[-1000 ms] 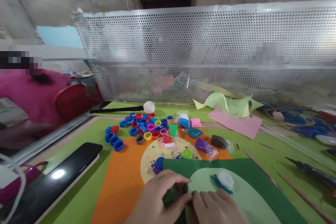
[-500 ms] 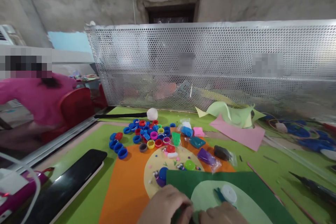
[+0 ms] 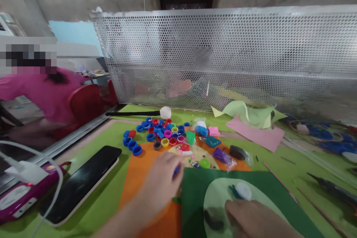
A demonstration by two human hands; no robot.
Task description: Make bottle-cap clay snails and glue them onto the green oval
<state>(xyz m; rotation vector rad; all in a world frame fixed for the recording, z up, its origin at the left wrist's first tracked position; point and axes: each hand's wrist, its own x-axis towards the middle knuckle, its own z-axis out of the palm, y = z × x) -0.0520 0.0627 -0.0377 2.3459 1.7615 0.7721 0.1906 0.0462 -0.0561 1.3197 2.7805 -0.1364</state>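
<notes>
The right hand — fingers curled, hold unclear — was beside a blurred dark lump on the green card. A sliding knuckle could displace the lump or the white cap just beyond. Farther out, the left hand curled about a blue piece; blur hid any pinch, and dragging could dislodge it.

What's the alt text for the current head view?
The left hand is over an orange sheet, the right hand over a dark green sheet, near a white disc. Beyond them lie coloured caps and small packets, before a perforated screen; a phone lies at left.
</notes>
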